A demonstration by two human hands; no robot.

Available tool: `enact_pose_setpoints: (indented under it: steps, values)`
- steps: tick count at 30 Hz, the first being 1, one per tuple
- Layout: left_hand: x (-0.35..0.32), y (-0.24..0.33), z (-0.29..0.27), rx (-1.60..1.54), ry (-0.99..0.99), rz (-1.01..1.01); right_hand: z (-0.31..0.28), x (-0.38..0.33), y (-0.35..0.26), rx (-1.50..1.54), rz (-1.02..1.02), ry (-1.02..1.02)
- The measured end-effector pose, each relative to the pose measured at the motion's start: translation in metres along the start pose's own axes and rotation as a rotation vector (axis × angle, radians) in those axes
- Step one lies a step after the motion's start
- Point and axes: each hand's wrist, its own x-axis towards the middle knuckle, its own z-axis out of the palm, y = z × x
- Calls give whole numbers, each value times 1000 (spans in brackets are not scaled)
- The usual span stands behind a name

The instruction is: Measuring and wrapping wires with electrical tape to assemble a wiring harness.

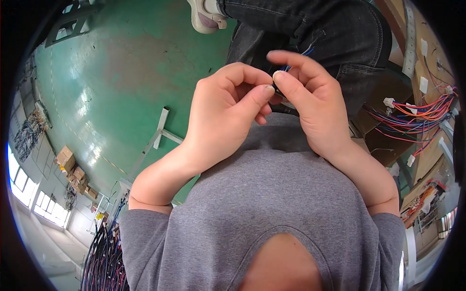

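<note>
Both hands meet over my lap, thumbs nearly touching. My left hand [228, 99] is closed, thumb and forefinger pinched at a small dark piece [276, 89]. Most of that piece is hidden by the fingertips, so its kind cannot be told. My right hand [318, 99] is closed around the other side, its thumb against the same spot and its forefinger raised and bent. A few thin blue and white wires [308, 50] come out behind the right fingers, loose ends lying over the dark trousers.
On the right, a wooden bench [432, 150] carries a bundle of red, blue and black wires [417, 114] with white connectors. A metal frame [162, 128] stands on the green floor [121, 82]. Many dark cables [104, 257] hang at the lower left, with cardboard boxes [73, 167] beyond.
</note>
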Motion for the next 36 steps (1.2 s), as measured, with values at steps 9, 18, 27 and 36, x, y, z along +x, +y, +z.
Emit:
enact_pose_setpoints:
  steps: [9, 18, 27, 36]
  values:
    - [6, 1, -6, 14, 29, 18, 4, 8, 4, 109, -56, -11]
    - [2, 0, -21, 373, 26, 299, -11, 15, -26, -910, -501, -168]
    - [2, 1, -20, 375, 72, 216, -15, 32, -29, -855, -453, -395]
    - [5, 0, -19, 318, 143, 214, -14, 46, -19, -358, -135, -472]
